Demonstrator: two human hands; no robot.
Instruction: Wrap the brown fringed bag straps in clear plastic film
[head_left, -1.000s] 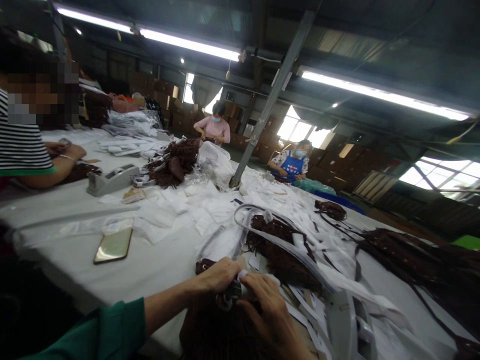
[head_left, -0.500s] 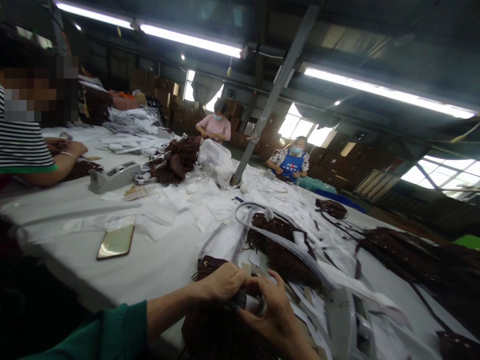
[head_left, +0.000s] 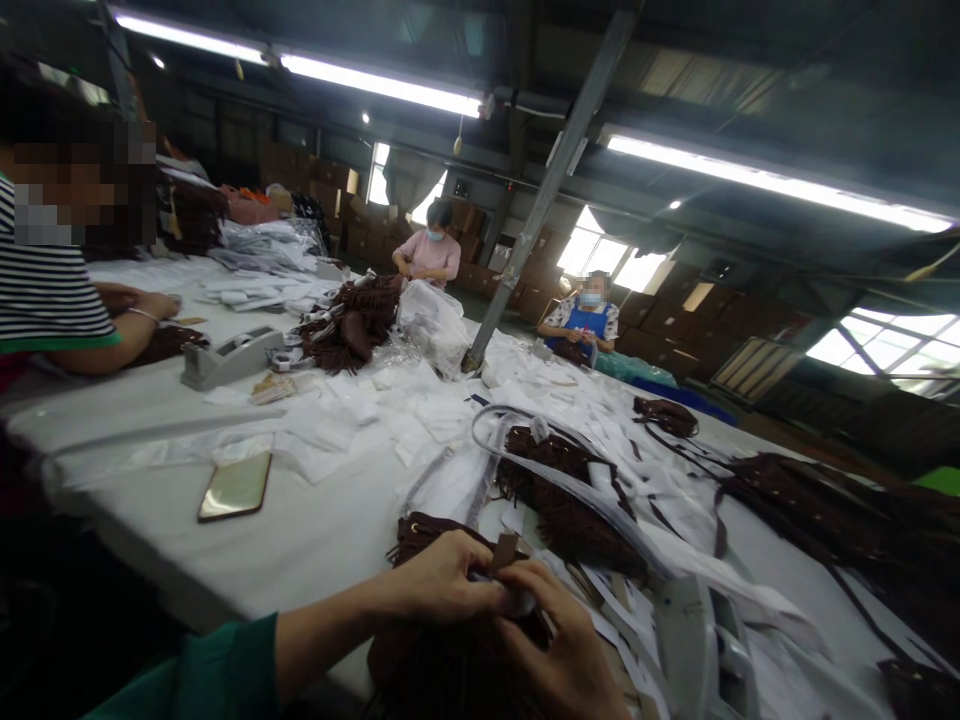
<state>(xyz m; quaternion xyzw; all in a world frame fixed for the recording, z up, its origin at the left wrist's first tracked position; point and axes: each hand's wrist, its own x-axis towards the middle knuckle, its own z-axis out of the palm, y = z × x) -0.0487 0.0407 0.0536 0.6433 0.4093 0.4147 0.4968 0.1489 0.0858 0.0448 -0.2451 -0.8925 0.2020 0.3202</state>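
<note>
My left hand (head_left: 442,580) and my right hand (head_left: 559,645) meet at the near table edge over a dark brown fringed bag (head_left: 450,665). Both hands are closed, pinching a small part of the bag between the fingertips, wrapped in something pale; a small tan card tag (head_left: 504,550) sticks up just above them. My left forearm comes in from the lower left in a green sleeve (head_left: 202,675). What exactly lies between the fingers is hidden.
A phone (head_left: 235,486) lies on the white table (head_left: 315,530) to the left. A tape dispenser (head_left: 701,650) stands right of my hands, another (head_left: 229,357) farther back. More brown fringed bags (head_left: 559,500) and white paper scraps cover the table. Other people work at the left and far side.
My hands have shifted slightly and drawn closer together on the bag's part; the tan tag now shows above them. The view tilted a little.
</note>
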